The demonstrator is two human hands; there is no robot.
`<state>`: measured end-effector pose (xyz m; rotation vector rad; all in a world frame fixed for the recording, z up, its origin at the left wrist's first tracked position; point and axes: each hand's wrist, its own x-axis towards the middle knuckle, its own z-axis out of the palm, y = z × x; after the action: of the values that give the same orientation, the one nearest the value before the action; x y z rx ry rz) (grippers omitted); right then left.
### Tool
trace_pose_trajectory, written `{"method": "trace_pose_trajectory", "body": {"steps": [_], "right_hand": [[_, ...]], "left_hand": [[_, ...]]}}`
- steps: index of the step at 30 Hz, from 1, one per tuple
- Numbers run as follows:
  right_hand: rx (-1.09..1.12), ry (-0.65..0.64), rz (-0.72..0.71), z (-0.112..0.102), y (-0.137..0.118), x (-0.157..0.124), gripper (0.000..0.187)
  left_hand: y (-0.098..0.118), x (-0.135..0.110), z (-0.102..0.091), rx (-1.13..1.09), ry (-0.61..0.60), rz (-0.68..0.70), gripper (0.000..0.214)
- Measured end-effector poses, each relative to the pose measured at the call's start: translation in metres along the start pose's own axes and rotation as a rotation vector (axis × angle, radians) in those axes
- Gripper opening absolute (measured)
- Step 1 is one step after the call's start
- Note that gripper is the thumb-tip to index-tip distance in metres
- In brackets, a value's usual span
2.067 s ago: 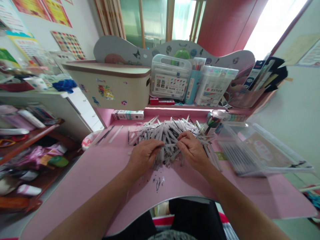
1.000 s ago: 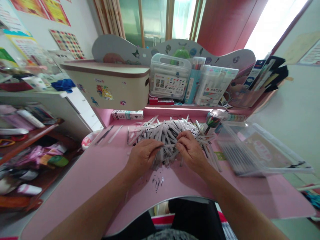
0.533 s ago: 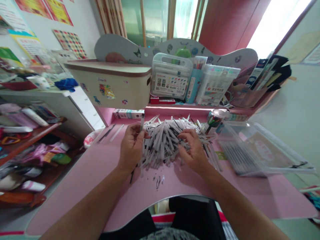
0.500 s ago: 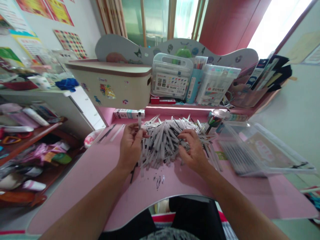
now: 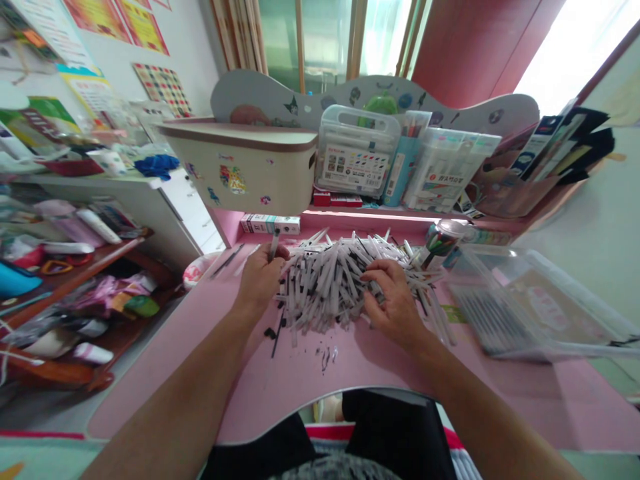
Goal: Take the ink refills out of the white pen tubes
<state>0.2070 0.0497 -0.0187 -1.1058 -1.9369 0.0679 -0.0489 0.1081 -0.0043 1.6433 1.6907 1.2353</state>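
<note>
Pink desk (image 5: 165,387): spreads under both hands, its near edge curving around the person's lap.
Pile of tubes (image 5: 325,277): heaped mid-desk between the two hands, mostly whitish and translucent, crossing at many angles, with dark ones mixed in.
Left hand (image 5: 260,277): closed at the left edge of the pile, gripping a short tube (image 5: 274,245) that stands nearly upright and has a dark top end.
Right hand (image 5: 393,300): fingers curled, thumb held apart from them, at the right front of the pile; whether anything is pinched there, I cannot tell.
Dark stick (image 5: 278,335): lies on the desk below the left hand, small black pieces (image 5: 270,333) just beside it.
Dark flecks (image 5: 327,357): scattered in front of the pile, some shiny.
Clear box (image 5: 477,267): right of the right hand, with slim rods (image 5: 493,323) showing in a row at its left part.
Jar (image 5: 443,237): near the pile's back right, coloured items inside.
Cream bin (image 5: 250,177): behind and above, stickered, beside a clear handled case (image 5: 357,163).
</note>
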Motion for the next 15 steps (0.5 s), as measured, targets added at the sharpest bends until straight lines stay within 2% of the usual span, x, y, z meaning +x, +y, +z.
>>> {"method": "trace_pose_trajectory", "body": {"steps": [7, 15], "right_hand": [[-0.013, -0.005, -0.013, 0.002, 0.0, -0.002, 0.025], [-0.016, -0.005, -0.011, 0.002, -0.001, -0.002, 0.026]], "left_hand": [[-0.004, 0.014, -0.016, 0.365, -0.177, -0.003, 0.022], [-0.003, 0.014, -0.016, 0.542, -0.214, 0.022, 0.03]]}}
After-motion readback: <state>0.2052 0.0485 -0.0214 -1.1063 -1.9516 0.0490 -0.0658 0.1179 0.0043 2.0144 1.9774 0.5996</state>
